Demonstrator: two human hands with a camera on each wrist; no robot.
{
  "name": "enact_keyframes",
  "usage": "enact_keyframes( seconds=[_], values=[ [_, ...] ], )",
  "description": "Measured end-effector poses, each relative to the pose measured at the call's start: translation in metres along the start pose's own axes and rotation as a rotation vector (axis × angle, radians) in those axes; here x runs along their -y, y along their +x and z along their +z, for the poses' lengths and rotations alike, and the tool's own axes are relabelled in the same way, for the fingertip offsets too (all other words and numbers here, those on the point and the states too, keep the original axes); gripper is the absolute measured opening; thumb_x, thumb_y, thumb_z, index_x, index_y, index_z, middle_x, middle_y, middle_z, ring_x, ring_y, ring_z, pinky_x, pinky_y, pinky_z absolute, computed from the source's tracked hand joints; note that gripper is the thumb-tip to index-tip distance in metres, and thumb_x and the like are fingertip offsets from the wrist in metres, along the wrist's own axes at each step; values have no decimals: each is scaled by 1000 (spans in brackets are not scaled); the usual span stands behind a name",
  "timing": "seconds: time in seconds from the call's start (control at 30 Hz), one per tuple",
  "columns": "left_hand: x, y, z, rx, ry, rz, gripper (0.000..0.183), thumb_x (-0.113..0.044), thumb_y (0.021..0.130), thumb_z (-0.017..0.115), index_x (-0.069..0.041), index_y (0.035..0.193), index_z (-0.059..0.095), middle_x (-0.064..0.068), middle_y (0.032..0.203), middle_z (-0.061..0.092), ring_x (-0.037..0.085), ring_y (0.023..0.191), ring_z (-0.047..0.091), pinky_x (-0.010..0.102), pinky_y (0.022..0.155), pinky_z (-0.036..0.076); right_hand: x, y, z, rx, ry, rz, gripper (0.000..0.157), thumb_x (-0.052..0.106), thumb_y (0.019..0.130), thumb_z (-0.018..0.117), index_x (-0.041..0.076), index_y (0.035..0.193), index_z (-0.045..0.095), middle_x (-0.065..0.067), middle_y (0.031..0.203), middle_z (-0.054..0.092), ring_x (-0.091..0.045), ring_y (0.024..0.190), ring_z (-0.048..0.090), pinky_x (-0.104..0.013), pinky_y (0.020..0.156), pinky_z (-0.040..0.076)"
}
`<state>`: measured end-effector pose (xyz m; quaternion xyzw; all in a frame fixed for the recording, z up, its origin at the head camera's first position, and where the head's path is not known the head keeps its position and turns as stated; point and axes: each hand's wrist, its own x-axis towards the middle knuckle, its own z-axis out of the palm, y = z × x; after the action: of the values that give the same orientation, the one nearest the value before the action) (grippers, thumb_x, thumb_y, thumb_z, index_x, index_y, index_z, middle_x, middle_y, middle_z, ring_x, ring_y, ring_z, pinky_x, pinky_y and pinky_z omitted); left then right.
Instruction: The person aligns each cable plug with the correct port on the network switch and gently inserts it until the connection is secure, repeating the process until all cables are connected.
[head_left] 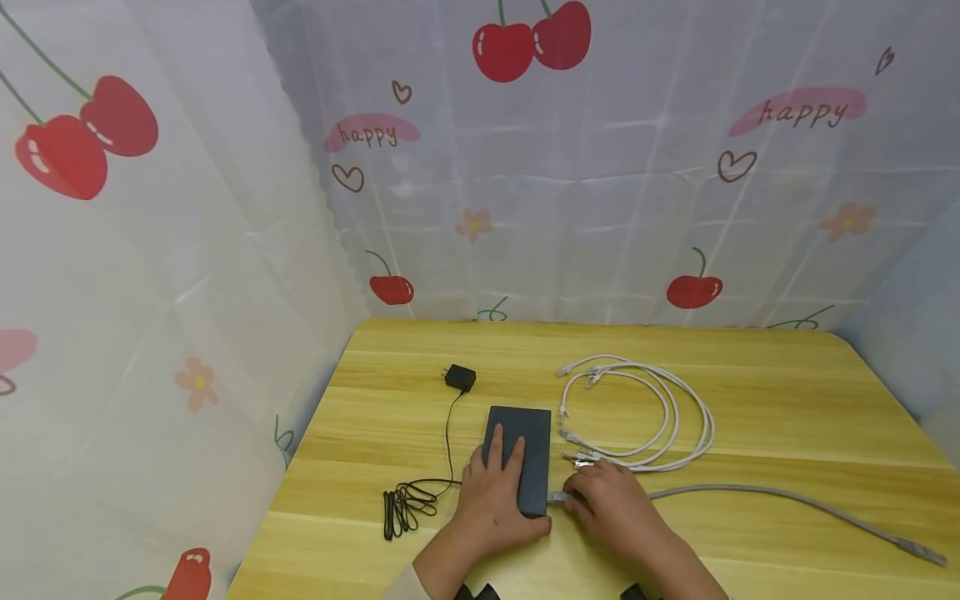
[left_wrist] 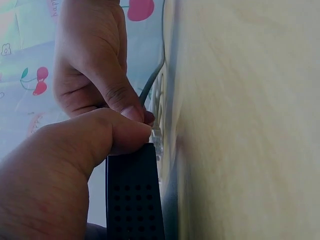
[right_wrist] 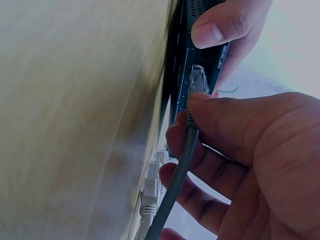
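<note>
A dark network switch (head_left: 536,467) lies on the table, its port side facing right. My left hand (head_left: 491,496) holds it: fingers spread over the top, the thumb (left_wrist: 132,132) bent against the near right corner. With thumb and fingers, my right hand (head_left: 611,504) pinches a grey network cable (head_left: 738,487) just behind its clear plug (right_wrist: 198,77). The plug points at the port side, its tip right at the ports, close to the left thumb. From the right hand the cable runs off to the right, and its other plug (head_left: 921,551) lies on the table.
White network cables (head_left: 708,425) lie looped at the back right, their plugs close by the switch and right hand. At the left are a black power adapter (head_left: 461,377) and its bundled cord (head_left: 405,508). A cherry-patterned curtain (head_left: 562,183) hangs behind the wooden table (head_left: 787,383).
</note>
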<state>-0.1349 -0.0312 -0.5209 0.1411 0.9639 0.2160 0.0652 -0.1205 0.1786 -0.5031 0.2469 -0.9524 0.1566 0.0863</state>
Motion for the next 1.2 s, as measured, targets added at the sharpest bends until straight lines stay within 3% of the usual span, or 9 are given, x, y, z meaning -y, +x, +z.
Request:
enact_keyframes(
  seconds=[0.27,0.63,1.03,1.2],
  values=[
    [0,1,-1,-14,-12,1,111,-68,69,72,-25,160,25,10,168,3,48,143,25,62,105,33,1,-1,-1,-22,36,18,10,24,82,81,23,90,74,13,89,69,-14,91,62,-49,91,48],
    [0,1,0,-27,-27,3,111,-68,69,73,-24,160,26,12,168,5,49,142,26,63,104,33,0,0,-1,-56,28,-24,11,20,82,82,22,89,74,13,88,68,-12,87,61,-45,90,49],
    [0,1,-1,-26,-28,2,112,-68,69,73,-25,160,25,11,168,4,48,142,26,63,104,32,-1,0,1,-75,9,-29,13,21,81,82,23,91,74,13,88,68,-14,84,63,-50,88,49],
    [0,1,-1,-25,-38,5,111,-67,69,74,-25,160,25,11,168,3,47,143,25,62,106,32,-2,0,2,-79,27,-50,13,21,81,82,23,90,74,15,86,67,-12,83,61,-45,86,50]
  ],
)
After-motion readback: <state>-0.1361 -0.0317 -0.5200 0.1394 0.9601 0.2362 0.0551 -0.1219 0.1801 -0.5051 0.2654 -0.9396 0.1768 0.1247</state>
